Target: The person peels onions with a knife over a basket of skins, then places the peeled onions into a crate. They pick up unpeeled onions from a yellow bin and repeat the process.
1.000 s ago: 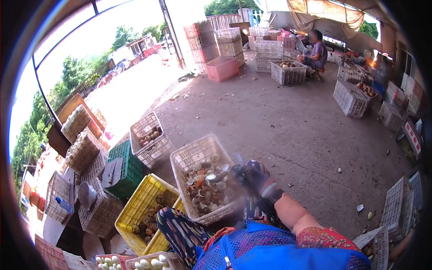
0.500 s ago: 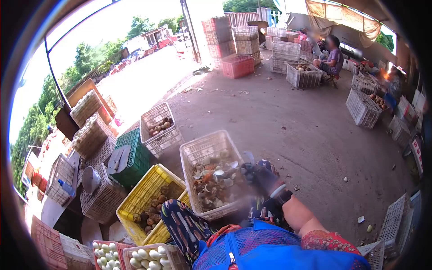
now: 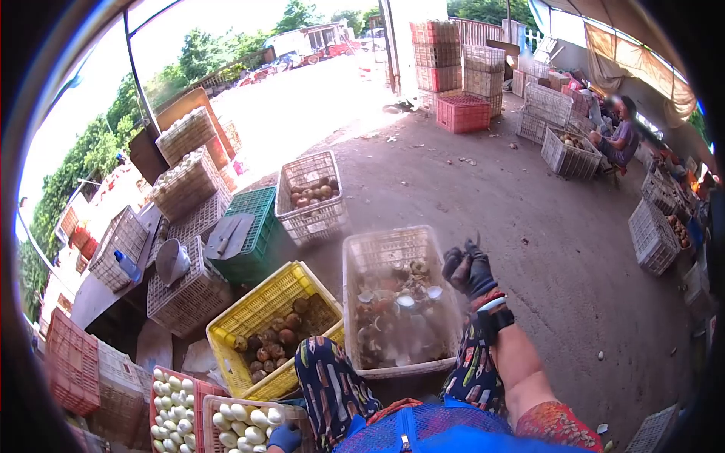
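Note:
My right hand [image 3: 470,272], in a dark glove with a watch at the wrist, is raised beside the right rim of a pale crate [image 3: 351,291]. Its fingers are closed around what looks like a small knife [image 3: 477,240], of which only a thin tip shows. Onion skins and cut pieces [image 3: 393,321] lie in that crate. My left hand [image 3: 285,438], in a blue glove, is low at the right side of a crate of peeled onions [image 3: 245,424]; its fingers are mostly hidden. Unpeeled onions [image 3: 273,347] fill part of the yellow crate [image 3: 226,325] by my left knee.
Beyond the yellow crate stands a green crate [image 3: 253,253] with a flat board and a knife [image 3: 229,234] on top. Another pale crate [image 3: 310,215] holds onions. Stacked crates [image 3: 436,64] stand at the back. A seated person [image 3: 623,140] is at the far right.
The view has swung left, so the scene sits further right. My right hand has risen from the crate's edge. My left hand has come into sight at the peeled onions.

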A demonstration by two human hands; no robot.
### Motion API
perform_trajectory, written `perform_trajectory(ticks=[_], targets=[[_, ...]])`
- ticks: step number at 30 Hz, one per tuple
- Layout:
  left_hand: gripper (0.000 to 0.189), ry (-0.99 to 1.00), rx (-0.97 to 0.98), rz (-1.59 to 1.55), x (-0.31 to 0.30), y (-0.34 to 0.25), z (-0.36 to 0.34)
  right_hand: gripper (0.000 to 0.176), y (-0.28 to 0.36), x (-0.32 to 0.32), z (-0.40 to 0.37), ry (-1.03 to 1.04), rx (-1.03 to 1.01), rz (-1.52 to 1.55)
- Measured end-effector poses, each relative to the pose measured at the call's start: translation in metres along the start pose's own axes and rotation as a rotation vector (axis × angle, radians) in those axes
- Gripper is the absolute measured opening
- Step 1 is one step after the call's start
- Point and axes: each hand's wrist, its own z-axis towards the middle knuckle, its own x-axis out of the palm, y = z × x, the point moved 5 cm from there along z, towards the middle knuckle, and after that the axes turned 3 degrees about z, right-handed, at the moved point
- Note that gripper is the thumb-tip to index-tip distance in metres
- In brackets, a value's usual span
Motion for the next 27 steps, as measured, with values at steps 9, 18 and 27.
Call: perform_trajectory(ticks=[9, 18, 27], targets=[[0.024, -0.560, 0.285, 0.095, -0.061, -0.050, 0.070, 0.022, -0.081, -0.054, 0.073, -0.119, 0.262, -0.374], [0.022, -0.597, 0.236, -0.002, -0.089, -0.075, 0.141, 0.022, -0.094, -0.079, 0.090, -0.235, 0.416, -0.516], [0.036, -0.301, 0.048, 0.169, -0.114, -0.053, 0.306, 0.028, -0.124, -0.032, 0.075, -0.253, 0.378, -0.806]])
